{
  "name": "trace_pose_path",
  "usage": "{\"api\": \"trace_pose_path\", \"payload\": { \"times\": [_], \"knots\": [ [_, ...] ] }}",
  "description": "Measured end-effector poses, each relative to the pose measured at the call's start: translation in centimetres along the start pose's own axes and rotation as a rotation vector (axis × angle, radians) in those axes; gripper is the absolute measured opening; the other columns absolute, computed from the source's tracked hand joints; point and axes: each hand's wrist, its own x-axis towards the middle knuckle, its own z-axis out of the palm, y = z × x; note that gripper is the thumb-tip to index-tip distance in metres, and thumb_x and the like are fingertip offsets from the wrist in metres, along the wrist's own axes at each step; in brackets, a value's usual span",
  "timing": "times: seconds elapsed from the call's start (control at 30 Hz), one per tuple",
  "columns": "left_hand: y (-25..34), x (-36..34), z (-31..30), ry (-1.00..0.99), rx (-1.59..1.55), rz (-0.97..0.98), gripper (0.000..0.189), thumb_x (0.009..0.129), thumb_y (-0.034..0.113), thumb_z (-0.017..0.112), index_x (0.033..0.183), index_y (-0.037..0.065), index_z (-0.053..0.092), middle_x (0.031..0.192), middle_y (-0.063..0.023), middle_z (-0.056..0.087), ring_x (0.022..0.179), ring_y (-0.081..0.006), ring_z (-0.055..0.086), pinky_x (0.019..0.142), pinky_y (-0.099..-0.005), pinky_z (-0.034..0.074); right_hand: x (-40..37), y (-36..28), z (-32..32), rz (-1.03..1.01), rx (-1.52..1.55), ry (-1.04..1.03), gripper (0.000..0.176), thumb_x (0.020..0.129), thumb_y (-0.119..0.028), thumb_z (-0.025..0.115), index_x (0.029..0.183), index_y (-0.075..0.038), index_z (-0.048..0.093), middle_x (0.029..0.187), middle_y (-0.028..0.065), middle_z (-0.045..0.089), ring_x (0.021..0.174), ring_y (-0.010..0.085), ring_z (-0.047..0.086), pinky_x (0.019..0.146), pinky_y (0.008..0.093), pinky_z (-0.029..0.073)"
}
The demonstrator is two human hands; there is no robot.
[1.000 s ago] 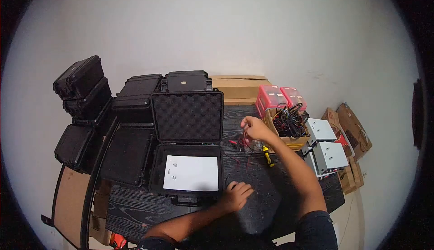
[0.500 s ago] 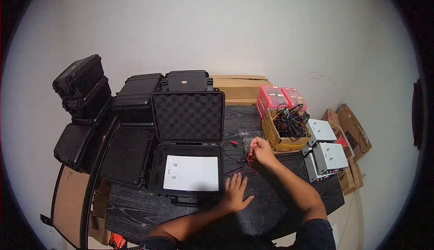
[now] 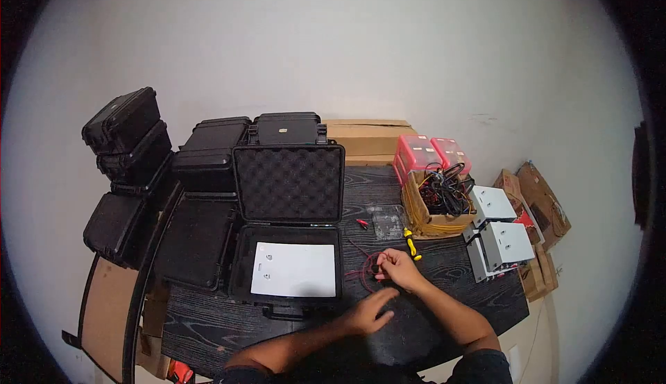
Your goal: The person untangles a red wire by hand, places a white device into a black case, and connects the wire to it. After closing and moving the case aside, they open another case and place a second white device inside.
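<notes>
My right hand (image 3: 397, 269) pinches a thin red cable (image 3: 365, 273) whose loop lies on the black table to the left of the fingers. Just below it, my left hand (image 3: 371, 312) hovers with its fingers apart and holds nothing. A small red clip (image 3: 362, 224) rests near the open black case (image 3: 289, 222), which has a foam-lined lid and a white panel (image 3: 294, 269) inside. Above my right hand lie a yellow and black tool (image 3: 412, 244) and a clear flat plastic piece (image 3: 388, 222).
A cardboard box of tangled cables (image 3: 438, 207) stands at the right in front of pink boxes (image 3: 419, 154). White units (image 3: 507, 243) sit at the table's right edge. Closed black cases (image 3: 196, 238) are stacked at the left. A long cardboard box (image 3: 368, 139) is behind.
My right hand has moved down and left with the red cable, uncovering the yellow and black tool. My left hand has lifted and moved slightly right and down. The red clip has shifted slightly right.
</notes>
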Motion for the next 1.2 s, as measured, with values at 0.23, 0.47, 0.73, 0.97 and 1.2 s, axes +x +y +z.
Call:
{"api": "trace_pose_path", "payload": {
  "times": [0.23,0.47,0.73,0.97,1.2],
  "knots": [
    [-2.7,0.2,0.2,0.473,0.015,-0.239,0.078,0.083,0.006,0.073,0.153,-0.004,0.038,0.145,-0.0307,0.05,0.137,-0.0473,0.05,0.116,-0.0494,0.041,-2.4,-1.3,-0.7,-0.058,0.105,0.112,0.024,0.111,-0.008,0.046,0.135,-0.006,0.047,0.082,0.006,0.062,0.067,0.0152,0.064,0.063,0.0323,0.062],
    [-1.2,0.1,-0.9,0.408,0.21,-0.156,0.083,0.082,0.009,0.074,0.155,-0.003,0.037,0.147,-0.0304,0.048,0.135,-0.0484,0.05,0.115,-0.0547,0.039,-4.9,1.9,-1.5,-0.008,-0.01,0.002,0.027,0.11,-0.006,0.048,0.136,-0.008,0.044,0.076,0.0046,0.062,0.06,0.0137,0.063,0.051,0.0285,0.052],
    [-0.4,-0.1,-1.6,0.152,0.348,-0.168,0.066,0.089,0.019,0.073,0.147,0.0,0.051,0.133,-0.0222,0.062,0.13,-0.0403,0.057,0.106,-0.0516,0.044,-5.7,3.8,-1.2,-0.21,-0.221,0.135,0.023,0.104,-0.004,0.06,0.126,-0.005,0.055,0.089,0.0062,0.068,0.065,0.0131,0.065,0.059,0.0292,0.054],
    [-1.8,-0.6,-0.8,0.155,0.43,-0.092,0.042,0.09,0.017,0.072,0.128,0.001,0.064,0.129,-0.0209,0.061,0.124,-0.0407,0.058,0.104,-0.0537,0.045,-6.5,3.3,-1.4,-0.454,-0.818,0.19,0.04,0.088,-0.003,0.072,0.128,-0.005,0.065,0.124,0.0164,0.067,0.12,0.0356,0.062,0.102,0.0429,0.05],
    [-1.8,-0.6,-0.9,0.213,0.483,-0.104,0.035,0.09,0.018,0.073,0.12,0.002,0.064,0.133,-0.0193,0.06,0.126,-0.0402,0.057,0.104,-0.0538,0.045,-7.1,2.8,-0.7,-0.469,-0.931,0.138,0.04,0.089,-0.005,0.071,0.129,-0.008,0.069,0.134,0.0146,0.064,0.126,0.0391,0.057,0.109,0.047,0.046]
  ]
}}
